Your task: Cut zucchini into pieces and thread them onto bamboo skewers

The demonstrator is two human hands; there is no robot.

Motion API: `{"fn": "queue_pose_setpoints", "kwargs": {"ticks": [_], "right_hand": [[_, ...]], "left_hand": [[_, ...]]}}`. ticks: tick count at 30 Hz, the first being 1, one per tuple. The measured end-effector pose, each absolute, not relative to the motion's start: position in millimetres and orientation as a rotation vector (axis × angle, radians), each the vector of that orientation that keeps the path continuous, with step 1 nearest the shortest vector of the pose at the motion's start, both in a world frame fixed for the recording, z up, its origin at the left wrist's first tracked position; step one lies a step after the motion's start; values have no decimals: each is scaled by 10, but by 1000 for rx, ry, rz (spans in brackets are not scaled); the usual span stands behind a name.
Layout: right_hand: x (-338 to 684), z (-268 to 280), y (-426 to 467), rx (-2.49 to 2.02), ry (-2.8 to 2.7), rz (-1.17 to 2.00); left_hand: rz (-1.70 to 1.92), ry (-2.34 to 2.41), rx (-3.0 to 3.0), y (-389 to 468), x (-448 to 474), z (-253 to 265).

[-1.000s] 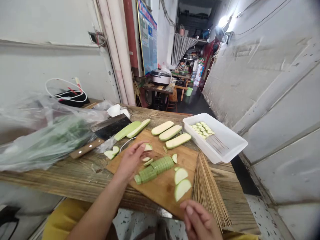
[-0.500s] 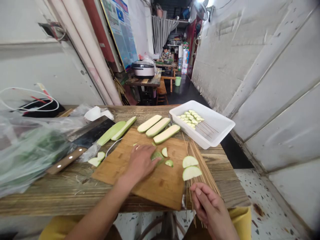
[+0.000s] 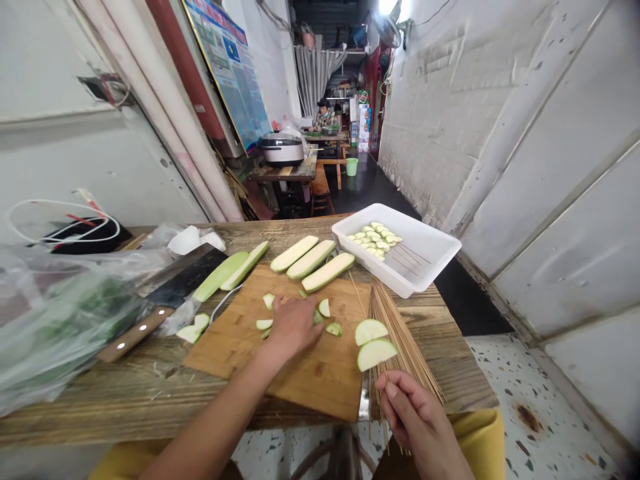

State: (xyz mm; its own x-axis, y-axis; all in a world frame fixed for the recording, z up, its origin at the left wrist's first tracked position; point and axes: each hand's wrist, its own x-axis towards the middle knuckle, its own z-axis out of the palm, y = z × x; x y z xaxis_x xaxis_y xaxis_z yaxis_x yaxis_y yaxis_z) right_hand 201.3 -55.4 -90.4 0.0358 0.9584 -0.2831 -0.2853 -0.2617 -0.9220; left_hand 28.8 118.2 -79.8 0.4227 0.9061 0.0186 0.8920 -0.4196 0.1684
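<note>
My right hand (image 3: 413, 403) pinches a thin bamboo skewer (image 3: 385, 375) below two half-round zucchini slices (image 3: 376, 355) threaded on it, pale with green rims. Over the middle of the wooden cutting board (image 3: 225, 347) my left hand (image 3: 295, 327) reaches down, thumb apart from its fingers, fingertips partly hidden among cut pieces. Zucchini pieces lie around it: one pale wedge (image 3: 325, 307) and a small end piece (image 3: 334, 329) to its right, others to its left. A bundle of bare bamboo skewers (image 3: 405, 340) lies beside the board, partly beneath the held slices.
Three halved zucchini (image 3: 327, 271) lie behind the board; two more pieces (image 3: 223, 275) lie left. A cleaver (image 3: 170, 300) rests beside a plastic bag of greens (image 3: 75, 307). The white tray (image 3: 407, 283) holds skewered slices. Another person (image 3: 325, 117) sits far back.
My left hand has shifted slightly right and down on the board, uncovering pieces on its left. My right hand still holds the skewer with two slices. The view has tilted a little.
</note>
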Motion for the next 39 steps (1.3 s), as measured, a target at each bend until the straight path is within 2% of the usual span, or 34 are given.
{"fn": "queue_pose_setpoints", "kwargs": {"ticks": [8,18,31,39], "right_hand": [[2006,-904,-561,-1232,-807,1477],[1944,-818,-507,-1202,-837,1478],[2011,-814,-564,-1186,-880,1442],[2062,-783,-565,-1217,-883,1411]], "left_hand": [[385,1449,2441,1196,236,-842],[425,1259,2398,1293,144,-999],[70,1553,2546,1195,262,-888],[130,1657,2575,1133,322,-950]]}}
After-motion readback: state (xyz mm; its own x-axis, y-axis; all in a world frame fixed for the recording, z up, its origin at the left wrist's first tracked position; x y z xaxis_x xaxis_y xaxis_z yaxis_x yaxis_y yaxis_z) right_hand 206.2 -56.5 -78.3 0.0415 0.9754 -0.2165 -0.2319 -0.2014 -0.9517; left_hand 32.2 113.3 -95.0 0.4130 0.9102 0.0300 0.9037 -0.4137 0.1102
